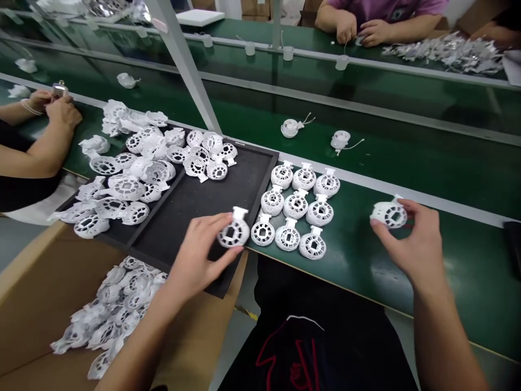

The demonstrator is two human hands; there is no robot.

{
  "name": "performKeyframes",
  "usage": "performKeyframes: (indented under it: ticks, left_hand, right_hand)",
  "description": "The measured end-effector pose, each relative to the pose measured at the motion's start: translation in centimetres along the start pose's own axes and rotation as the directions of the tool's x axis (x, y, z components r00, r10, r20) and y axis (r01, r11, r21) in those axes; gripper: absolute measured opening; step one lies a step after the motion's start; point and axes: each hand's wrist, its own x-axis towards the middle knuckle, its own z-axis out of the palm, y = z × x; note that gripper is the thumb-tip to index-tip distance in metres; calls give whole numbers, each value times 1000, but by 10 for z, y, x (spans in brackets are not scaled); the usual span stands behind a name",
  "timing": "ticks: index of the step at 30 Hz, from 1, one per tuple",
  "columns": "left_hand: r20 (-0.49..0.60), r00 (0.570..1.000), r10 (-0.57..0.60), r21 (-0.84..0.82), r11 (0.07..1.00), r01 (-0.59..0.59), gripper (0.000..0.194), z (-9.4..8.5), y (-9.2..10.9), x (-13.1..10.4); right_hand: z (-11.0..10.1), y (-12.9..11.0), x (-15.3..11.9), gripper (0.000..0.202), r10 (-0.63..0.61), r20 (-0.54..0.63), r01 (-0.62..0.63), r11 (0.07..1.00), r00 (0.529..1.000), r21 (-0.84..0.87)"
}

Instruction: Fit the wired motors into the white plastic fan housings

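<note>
Between the thumb and fingers of my left hand (199, 252) is a white slotted round part (234, 233), its tab pointing up, over the right edge of the black tray (191, 214). My right hand (419, 244) pinches another white round part (393, 214) above the green table on the right. Several similar parts (296, 205) lie between my hands in rows, tabs toward the back. A loose pile of white parts (126, 187) fills the left of the tray and spills past its back edge.
Below the tray stands a cardboard box (36, 309) with more white parts. On the green belt (244, 117) lie wired white pieces (290, 128). A metal post (187, 65) rises behind the tray. Another person's hands (63, 111) work at left; a person (382, 21) sits across.
</note>
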Motion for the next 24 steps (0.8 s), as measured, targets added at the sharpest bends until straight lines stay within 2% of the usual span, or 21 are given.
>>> performKeyframes:
  ticks: [2, 4, 6, 8, 12, 18, 24]
  left_hand:
    - [96, 987, 132, -23, 991, -130, 56, 15, 14, 15]
    - [172, 966, 195, -27, 981, -193, 55, 31, 19, 26]
    - [222, 953, 207, -22, 978, -207, 55, 45, 17, 32]
    - [253, 945, 206, -15, 978, -209, 53, 55, 12, 33]
    - [291, 936, 199, -24, 979, -201, 53, 62, 4, 30]
    - [303, 936, 180, -95, 983, -158, 52, 63, 1, 29]
    - [289, 943, 165, -126, 983, -134, 53, 64, -1, 30]
  right_hand:
    - [3, -46, -16, 67, -113, 28, 106, 979, 993, 176]
    - [12, -89, -32, 59, -266, 200, 206, 939, 943, 275]
    - [26, -120, -44, 53, -372, 297, 296, 916, 880, 270]
    - [40, -135, -50, 52, -424, 328, 361, 902, 844, 236]
    - [55, -139, -50, 53, -440, 345, 397, 898, 829, 190]
    - [53, -136, -45, 43, -445, 363, 420, 895, 819, 148]
    - [58, -135, -46, 42, -438, 403, 438, 894, 804, 97]
